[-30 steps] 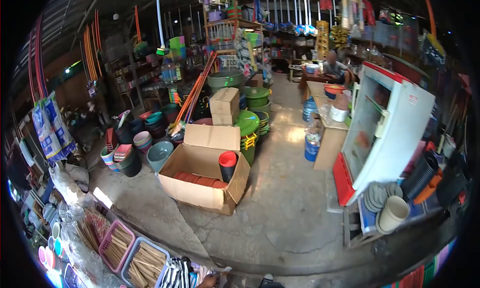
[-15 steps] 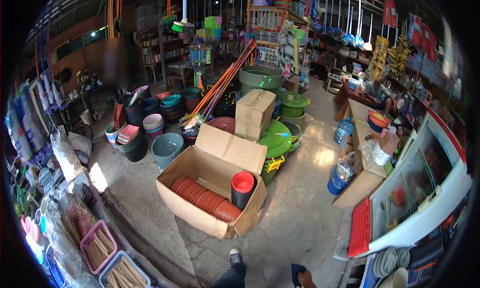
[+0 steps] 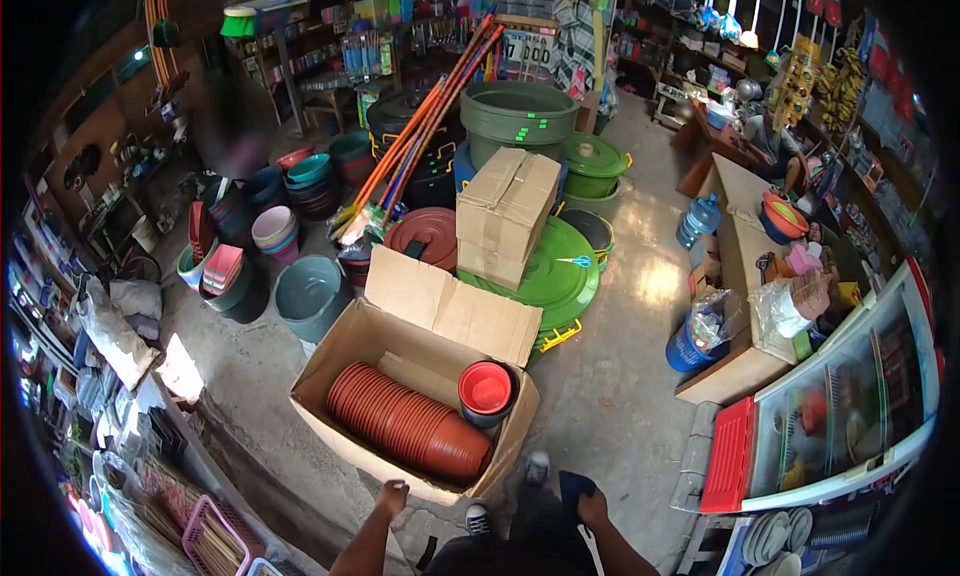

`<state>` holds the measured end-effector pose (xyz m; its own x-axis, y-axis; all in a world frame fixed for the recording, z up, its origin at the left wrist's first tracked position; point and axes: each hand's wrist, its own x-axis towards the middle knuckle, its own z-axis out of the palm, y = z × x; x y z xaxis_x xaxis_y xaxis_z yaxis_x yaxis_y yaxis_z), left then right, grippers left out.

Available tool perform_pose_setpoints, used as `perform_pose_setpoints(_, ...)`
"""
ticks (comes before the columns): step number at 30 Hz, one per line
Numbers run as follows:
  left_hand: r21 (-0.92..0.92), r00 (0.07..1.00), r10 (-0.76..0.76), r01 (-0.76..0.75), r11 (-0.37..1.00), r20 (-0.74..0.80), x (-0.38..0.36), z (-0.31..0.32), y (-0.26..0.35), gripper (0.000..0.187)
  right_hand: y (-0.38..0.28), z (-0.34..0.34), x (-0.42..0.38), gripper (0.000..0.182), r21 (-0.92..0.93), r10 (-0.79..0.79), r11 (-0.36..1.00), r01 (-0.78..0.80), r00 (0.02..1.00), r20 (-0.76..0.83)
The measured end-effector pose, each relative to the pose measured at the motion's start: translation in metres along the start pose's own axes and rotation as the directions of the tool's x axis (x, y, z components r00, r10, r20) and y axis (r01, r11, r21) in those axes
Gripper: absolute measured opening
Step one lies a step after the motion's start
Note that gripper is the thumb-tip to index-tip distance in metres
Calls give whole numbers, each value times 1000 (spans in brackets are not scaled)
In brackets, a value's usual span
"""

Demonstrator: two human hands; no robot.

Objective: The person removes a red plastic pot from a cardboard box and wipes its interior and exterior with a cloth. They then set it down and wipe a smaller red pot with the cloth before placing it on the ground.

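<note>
My left hand (image 3: pixel 392 497) hangs just in front of the near wall of a large cardboard box (image 3: pixel 325 401), its fingers loosely curled with nothing seen in them. In my right hand (image 3: pixel 593 506) is a dark blue flat thing (image 3: pixel 574 487), its kind unclear, held low beside my leg. Inside the box, a long stack of brown-red plastic pots (image 3: pixel 405 421) lies on its side. Next to it a smaller stack of round pots, black outside with a red one on top (image 3: pixel 487 388), stands upright in the right corner. The box's far flap (image 3: pixel 450 306) is folded outward.
Behind the box are taped cartons (image 3: pixel 507 211), a green lidded bin (image 3: pixel 555 276) and a grey tub (image 3: pixel 309 294). A counter (image 3: pixel 745 266) with a person seated behind it (image 3: pixel 775 146) and a glass-front cooler (image 3: pixel 840 406) line the right. Baskets (image 3: pixel 215 536) stand at lower left.
I have come closer to the box, which now sits nearer my feet, and my view tips further down. My left hand has come into view; the right still holds the dark blue thing.
</note>
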<state>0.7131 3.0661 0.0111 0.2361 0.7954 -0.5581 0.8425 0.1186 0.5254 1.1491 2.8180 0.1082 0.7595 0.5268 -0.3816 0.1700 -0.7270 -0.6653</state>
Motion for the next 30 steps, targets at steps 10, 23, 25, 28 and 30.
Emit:
perform_pose_setpoints(10,-344,983,-185,178,922,10,67,0,134,48,-142,87,186,35,-151,4,986,78,878,479)
perform_pose_setpoints(23,-326,907,-403,421,846,123,165,25,260,52,-194,223,326,46,-386,-92,843,375,807,583)
perform_pose_setpoints(25,-338,914,-402,395,854,54,182,40,263,58,-208,230,334,47,-436,48,842,318,760,648)
perform_pose_setpoints(28,-360,907,-413,414,836,84,203,66,254,63,-216,239,340,48,-495,62,788,366,753,655)
perform_pose_setpoints(30,-383,871,-478,483,787,116,213,63,264,62,-212,248,349,47,-512,141,795,324,723,677)
